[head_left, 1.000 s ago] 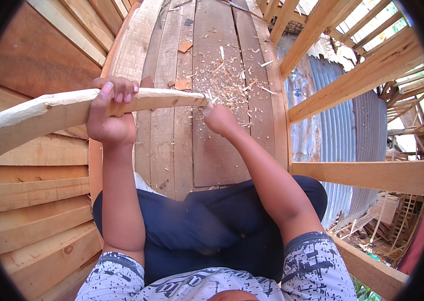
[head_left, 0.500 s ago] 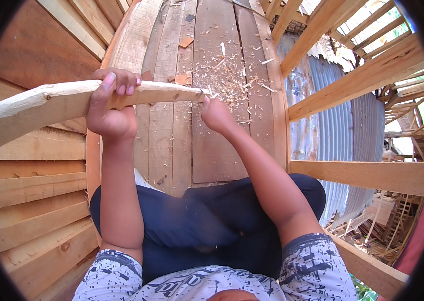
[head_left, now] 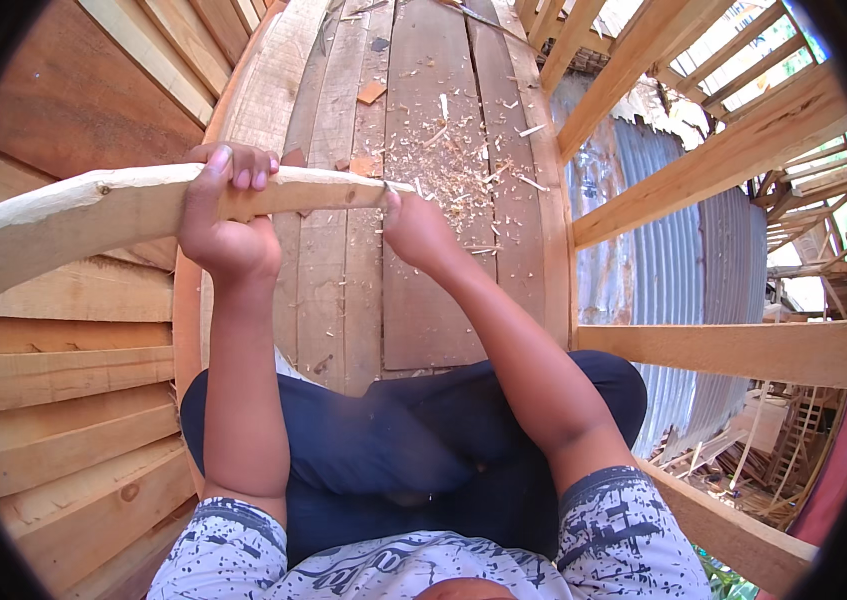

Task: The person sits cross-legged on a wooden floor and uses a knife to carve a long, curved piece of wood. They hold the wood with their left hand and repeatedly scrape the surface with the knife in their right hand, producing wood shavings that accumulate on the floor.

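Observation:
A long pale wooden pole [head_left: 63, 215], rough and whittled along its top edge, reaches from the left rim to the middle of the view. My left hand [head_left: 228, 215] is wrapped round it, thumb over the upper edge. At the pole's thin right end, my right hand [head_left: 421, 230] is closed, its thumb up against the wood. A small dark edge shows by that thumb, like part of a blade; the rest is hidden in the fist. Beyond the right hand, wood shavings [head_left: 451, 165] lie scattered on the plank floor [head_left: 433, 310].
A wall of stacked boards [head_left: 73, 380] stands close on my left. On the right are wooden rails [head_left: 723, 355] with corrugated metal sheets [head_left: 658, 240] behind them. Small orange-brown scraps [head_left: 370, 92] lie on the planks. My crossed legs [head_left: 393, 430] are in front of me.
My right hand has slid a little left along the pole's end, with the dark edge by its thumb. The left hand keeps its grip and has barely shifted.

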Action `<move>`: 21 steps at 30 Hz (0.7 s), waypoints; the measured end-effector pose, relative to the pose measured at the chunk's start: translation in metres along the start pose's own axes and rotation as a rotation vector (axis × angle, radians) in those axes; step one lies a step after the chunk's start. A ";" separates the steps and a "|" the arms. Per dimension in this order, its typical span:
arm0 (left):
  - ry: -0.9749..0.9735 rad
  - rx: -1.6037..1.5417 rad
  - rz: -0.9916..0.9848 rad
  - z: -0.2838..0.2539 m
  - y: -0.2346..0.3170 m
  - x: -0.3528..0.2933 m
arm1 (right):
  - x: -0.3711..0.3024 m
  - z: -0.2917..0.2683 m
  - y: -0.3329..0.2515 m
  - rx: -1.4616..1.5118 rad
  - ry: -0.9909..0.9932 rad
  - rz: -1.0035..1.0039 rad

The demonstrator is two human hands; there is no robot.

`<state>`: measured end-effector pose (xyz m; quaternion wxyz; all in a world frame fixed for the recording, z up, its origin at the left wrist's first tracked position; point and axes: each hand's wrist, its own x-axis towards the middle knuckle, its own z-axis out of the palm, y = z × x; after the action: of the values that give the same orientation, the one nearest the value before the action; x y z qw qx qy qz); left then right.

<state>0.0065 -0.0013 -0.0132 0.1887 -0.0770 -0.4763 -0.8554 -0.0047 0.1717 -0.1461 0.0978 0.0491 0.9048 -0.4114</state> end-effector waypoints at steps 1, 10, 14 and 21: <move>-0.009 0.000 0.009 -0.003 0.001 -0.001 | -0.009 -0.005 -0.019 -0.020 -0.003 -0.081; -0.009 0.013 0.005 0.000 -0.001 -0.004 | -0.008 -0.010 -0.009 -0.048 -0.064 -0.069; 0.015 0.002 -0.005 0.004 0.002 -0.004 | -0.006 0.006 0.006 0.016 0.073 -0.105; -0.035 0.018 0.009 0.000 0.003 -0.004 | -0.007 -0.001 -0.003 -0.025 0.027 -0.123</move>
<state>0.0113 -0.0014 -0.0124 0.1849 -0.0923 -0.4867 -0.8487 0.0014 0.1708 -0.1416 0.0607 -0.0021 0.9126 -0.4044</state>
